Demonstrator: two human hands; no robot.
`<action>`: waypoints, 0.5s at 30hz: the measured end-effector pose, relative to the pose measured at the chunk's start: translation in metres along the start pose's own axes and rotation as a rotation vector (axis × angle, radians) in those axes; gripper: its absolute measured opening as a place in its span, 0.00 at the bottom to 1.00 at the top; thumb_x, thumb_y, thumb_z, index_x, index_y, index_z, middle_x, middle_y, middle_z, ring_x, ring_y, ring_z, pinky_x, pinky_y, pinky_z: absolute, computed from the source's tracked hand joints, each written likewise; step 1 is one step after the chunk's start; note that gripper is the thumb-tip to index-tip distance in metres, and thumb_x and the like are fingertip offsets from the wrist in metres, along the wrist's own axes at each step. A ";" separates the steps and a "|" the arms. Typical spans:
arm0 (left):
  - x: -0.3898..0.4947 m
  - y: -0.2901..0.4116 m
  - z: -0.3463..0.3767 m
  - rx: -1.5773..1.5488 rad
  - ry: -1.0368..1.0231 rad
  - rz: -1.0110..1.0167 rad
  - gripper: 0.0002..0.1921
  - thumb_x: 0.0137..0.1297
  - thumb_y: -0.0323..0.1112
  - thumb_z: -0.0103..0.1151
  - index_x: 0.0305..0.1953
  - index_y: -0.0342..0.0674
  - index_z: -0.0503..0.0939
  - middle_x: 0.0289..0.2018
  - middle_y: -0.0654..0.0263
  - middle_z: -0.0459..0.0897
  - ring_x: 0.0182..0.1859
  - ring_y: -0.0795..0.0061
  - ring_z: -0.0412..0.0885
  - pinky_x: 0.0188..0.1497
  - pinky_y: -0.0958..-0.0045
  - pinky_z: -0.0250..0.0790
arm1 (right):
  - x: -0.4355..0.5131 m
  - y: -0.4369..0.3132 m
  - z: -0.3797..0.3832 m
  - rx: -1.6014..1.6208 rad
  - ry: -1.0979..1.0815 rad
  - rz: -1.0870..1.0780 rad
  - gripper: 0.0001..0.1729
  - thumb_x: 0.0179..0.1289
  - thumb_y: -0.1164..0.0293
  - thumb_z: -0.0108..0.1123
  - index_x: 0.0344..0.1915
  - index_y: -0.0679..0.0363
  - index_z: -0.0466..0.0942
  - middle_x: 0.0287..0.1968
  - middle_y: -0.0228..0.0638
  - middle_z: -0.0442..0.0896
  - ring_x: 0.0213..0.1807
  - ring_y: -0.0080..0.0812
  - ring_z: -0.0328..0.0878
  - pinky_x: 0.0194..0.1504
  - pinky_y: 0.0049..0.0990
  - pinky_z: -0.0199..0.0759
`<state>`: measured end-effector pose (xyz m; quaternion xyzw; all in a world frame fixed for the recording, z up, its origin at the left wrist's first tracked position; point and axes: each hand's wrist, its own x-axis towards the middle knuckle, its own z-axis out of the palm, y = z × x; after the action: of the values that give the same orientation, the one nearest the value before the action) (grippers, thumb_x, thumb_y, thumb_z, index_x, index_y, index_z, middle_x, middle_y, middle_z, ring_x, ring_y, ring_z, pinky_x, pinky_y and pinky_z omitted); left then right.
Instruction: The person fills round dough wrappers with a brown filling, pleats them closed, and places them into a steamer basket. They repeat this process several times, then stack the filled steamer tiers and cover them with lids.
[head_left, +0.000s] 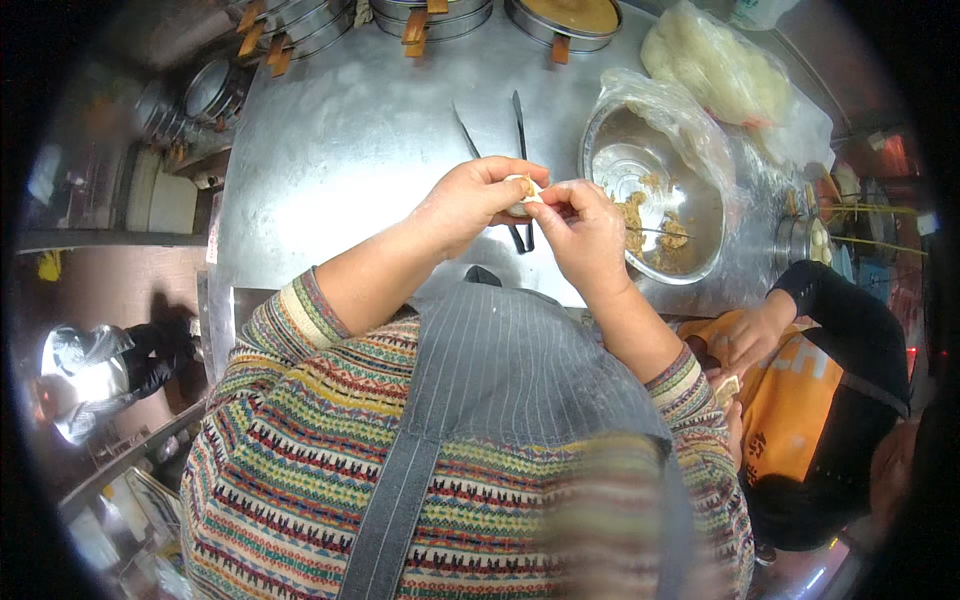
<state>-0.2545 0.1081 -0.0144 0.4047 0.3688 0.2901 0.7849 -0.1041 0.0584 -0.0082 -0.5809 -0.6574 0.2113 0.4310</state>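
A small round of white dough with brown filling (528, 184) is held above the steel table. My left hand (484, 196) cups it, with the thumb at the filling. My right hand (589, 221) pinches the dough's edge between thumb and fingers. Beneath my hands a pair of dark-handled tongs (519, 127) lies spread on the table. Just right of my right hand stands a large steel bowl (716, 259) with brown minced filling (634, 217) and a thin utensil (667, 232) in it; clear plastic film drapes over its upper rim.
Round steamer tins with wooden handles (450, 26) line the steel table's (337, 135) far edge. A plastic bag of pale contents (720, 67) lies at the upper right. Near the table's right end stands a small steamer (795, 240). Close on my right is another person in dark sleeves (817, 289).
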 end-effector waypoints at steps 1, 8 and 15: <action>0.002 0.001 -0.001 0.061 -0.010 -0.002 0.15 0.64 0.33 0.48 0.49 0.31 0.73 0.41 0.60 0.79 0.43 0.71 0.78 0.49 0.69 0.71 | 0.000 0.001 0.000 -0.017 -0.023 -0.007 0.08 0.47 0.73 0.67 0.24 0.61 0.76 0.24 0.33 0.76 0.24 0.27 0.75 0.26 0.24 0.70; 0.005 0.007 -0.005 0.489 -0.068 -0.063 0.14 0.60 0.29 0.50 0.45 0.30 0.76 0.38 0.59 0.80 0.39 0.76 0.78 0.44 0.76 0.71 | 0.003 0.005 -0.007 -0.140 -0.167 -0.269 0.10 0.44 0.73 0.69 0.26 0.60 0.76 0.24 0.34 0.75 0.22 0.29 0.73 0.25 0.23 0.69; 0.005 0.013 -0.006 0.420 -0.146 -0.033 0.18 0.60 0.31 0.50 0.50 0.29 0.72 0.40 0.59 0.79 0.42 0.75 0.77 0.47 0.74 0.70 | 0.004 0.002 -0.008 0.026 -0.199 0.157 0.11 0.45 0.70 0.69 0.28 0.61 0.76 0.27 0.33 0.76 0.25 0.25 0.75 0.28 0.22 0.71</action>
<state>-0.2583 0.1210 -0.0077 0.5730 0.3698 0.1640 0.7128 -0.0967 0.0614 -0.0042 -0.6010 -0.6467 0.3094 0.3534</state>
